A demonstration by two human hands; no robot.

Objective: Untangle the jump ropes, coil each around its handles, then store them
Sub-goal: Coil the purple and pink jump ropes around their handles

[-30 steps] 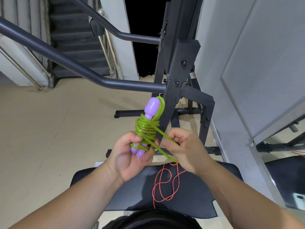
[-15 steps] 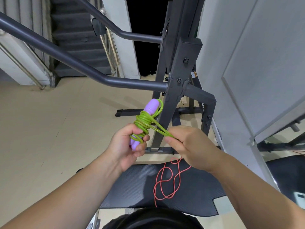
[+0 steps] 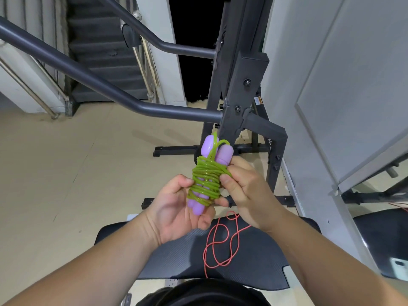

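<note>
A green jump rope (image 3: 206,180) is wound in several turns around its two purple handles (image 3: 217,152), held upright in front of me. My left hand (image 3: 176,208) cups the lower end of the bundle, fingers curled behind it. My right hand (image 3: 245,188) grips the bundle's right side, thumb and fingers pinching the green coils. A thin red jump rope (image 3: 221,241) lies in loose loops on the black bench pad (image 3: 167,257) below my hands; its handles are out of sight.
A dark steel gym rack (image 3: 240,91) with long angled bars stands just beyond my hands. A grey wall panel (image 3: 344,85) is on the right, stairs (image 3: 99,54) at the back left, and beige floor (image 3: 55,173) to the left.
The loose green strand that my right hand held out to the side is now wound onto the handles. My right hand has moved in against the bundle, and both handles now show side by side.
</note>
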